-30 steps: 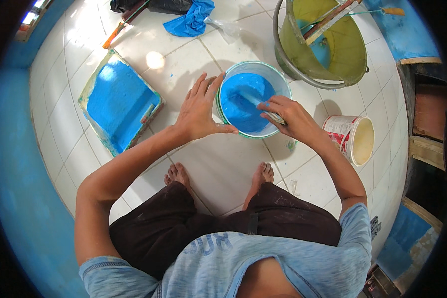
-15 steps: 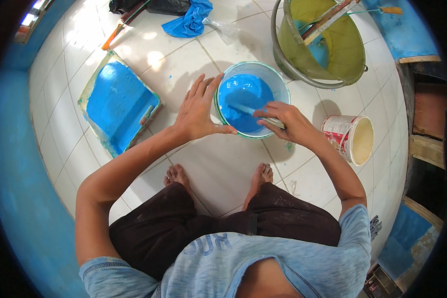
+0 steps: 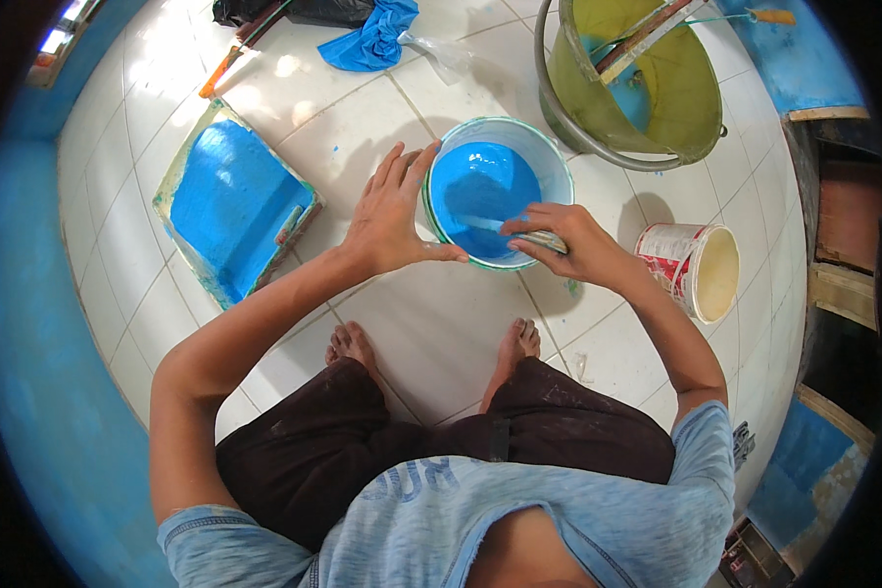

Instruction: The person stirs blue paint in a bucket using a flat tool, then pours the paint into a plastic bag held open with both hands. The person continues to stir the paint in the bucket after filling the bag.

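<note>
A white paint bucket (image 3: 559, 171) with blue paint (image 3: 485, 176) inside stands on the floor in front of me. My left hand (image 3: 387, 216) is closed round its left side, fingers along the far left wall and thumb at the near side. Over the near right rim, my right hand (image 3: 568, 245) grips the handle of a flat stirring tool (image 3: 539, 238). The pale end of this tool dips into the paint, where its tip is hidden, so its exact kind is unclear.
A paint tray (image 3: 230, 211) coated in blue lies to the left. At the far right stands a large olive bucket (image 3: 691, 108) with a roller (image 3: 769, 18) across it. A small tub (image 3: 715, 274) lies tipped to the right. Blue and black plastic bags (image 3: 372, 39) lie farther back.
The stirring tool's dipped end has shifted slightly toward the near side of the bucket. My left hand keeps its place on the bucket.
</note>
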`<state>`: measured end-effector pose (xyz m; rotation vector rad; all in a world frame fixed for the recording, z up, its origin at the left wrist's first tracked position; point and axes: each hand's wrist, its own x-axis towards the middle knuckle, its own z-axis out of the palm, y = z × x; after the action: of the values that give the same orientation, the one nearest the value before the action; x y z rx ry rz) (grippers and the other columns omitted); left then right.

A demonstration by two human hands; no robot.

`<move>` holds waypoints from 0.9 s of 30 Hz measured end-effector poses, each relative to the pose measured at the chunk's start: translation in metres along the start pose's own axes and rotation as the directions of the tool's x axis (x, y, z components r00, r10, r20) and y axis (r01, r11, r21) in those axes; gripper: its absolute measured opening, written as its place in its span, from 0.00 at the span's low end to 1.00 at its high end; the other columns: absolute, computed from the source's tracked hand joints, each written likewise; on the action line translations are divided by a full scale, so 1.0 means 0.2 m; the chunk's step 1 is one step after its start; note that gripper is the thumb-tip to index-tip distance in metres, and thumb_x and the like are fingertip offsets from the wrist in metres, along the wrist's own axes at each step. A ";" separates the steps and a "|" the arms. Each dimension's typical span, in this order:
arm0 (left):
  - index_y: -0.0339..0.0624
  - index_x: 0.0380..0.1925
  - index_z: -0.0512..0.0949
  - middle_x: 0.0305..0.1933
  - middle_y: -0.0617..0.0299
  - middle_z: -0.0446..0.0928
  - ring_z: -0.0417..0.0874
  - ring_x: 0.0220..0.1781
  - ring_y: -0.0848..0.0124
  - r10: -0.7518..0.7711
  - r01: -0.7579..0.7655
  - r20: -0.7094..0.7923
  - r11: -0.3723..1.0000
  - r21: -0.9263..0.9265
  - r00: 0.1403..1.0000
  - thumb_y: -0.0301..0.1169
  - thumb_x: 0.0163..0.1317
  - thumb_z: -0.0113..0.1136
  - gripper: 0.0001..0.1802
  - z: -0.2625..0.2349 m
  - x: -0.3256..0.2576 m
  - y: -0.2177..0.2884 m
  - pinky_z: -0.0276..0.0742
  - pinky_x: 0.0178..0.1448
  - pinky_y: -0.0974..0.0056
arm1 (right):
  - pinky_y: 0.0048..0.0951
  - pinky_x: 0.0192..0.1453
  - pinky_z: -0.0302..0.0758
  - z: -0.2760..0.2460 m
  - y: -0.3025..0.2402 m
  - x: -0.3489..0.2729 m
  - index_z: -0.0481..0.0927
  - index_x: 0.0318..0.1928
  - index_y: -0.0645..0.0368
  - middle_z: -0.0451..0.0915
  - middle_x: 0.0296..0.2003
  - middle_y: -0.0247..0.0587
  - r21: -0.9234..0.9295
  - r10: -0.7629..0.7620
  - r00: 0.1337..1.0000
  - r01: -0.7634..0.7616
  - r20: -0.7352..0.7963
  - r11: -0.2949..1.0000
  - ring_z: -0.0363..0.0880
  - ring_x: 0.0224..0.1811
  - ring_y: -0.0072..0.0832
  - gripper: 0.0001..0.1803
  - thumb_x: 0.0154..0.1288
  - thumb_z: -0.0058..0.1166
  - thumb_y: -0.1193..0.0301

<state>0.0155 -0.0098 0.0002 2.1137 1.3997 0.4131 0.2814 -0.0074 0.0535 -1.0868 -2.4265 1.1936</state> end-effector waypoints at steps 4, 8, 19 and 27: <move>0.49 0.73 0.50 0.70 0.46 0.58 0.48 0.76 0.45 -0.003 0.003 0.007 1.000 0.000 1.000 0.64 0.28 0.77 0.72 0.00 0.00 0.00 0.52 0.75 0.42 | 0.41 0.44 0.76 0.03 0.06 0.01 0.82 0.43 0.60 0.79 0.36 0.46 -0.280 -0.063 0.993 0.033 -0.099 0.959 0.79 0.40 0.44 0.11 0.62 0.59 0.70; 0.45 0.72 0.48 0.72 0.44 0.54 0.47 0.76 0.44 -0.030 0.030 0.068 1.000 0.005 0.997 0.63 0.30 0.77 0.72 -0.03 0.00 0.02 0.50 0.76 0.43 | 0.41 0.44 0.76 -0.01 0.03 -0.02 0.81 0.43 0.61 0.80 0.35 0.46 -0.401 0.070 0.996 -0.089 -0.063 0.912 0.79 0.39 0.45 0.11 0.63 0.58 0.69; 0.46 0.72 0.50 0.70 0.46 0.58 0.49 0.76 0.44 -0.002 0.002 0.010 1.000 -0.006 1.000 0.64 0.28 0.77 0.72 0.00 0.01 0.00 0.52 0.75 0.43 | 0.43 0.41 0.75 0.04 0.05 0.05 0.81 0.43 0.60 0.78 0.34 0.46 -0.094 -0.092 0.994 0.088 -0.050 0.992 0.79 0.36 0.45 0.11 0.63 0.58 0.68; 0.43 0.72 0.48 0.72 0.43 0.55 0.47 0.76 0.44 -0.019 0.019 0.055 1.000 -0.004 0.998 0.65 0.29 0.76 0.73 -0.01 0.00 0.01 0.51 0.75 0.43 | 0.41 0.43 0.76 -0.02 -0.01 0.01 0.80 0.42 0.62 0.79 0.37 0.46 -0.317 0.117 0.993 -0.104 0.022 0.943 0.80 0.40 0.44 0.11 0.64 0.57 0.68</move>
<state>0.0151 -0.0090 0.0032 2.0908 1.3851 0.3474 0.2820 -0.0044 0.0579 -1.3122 -2.6849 0.8814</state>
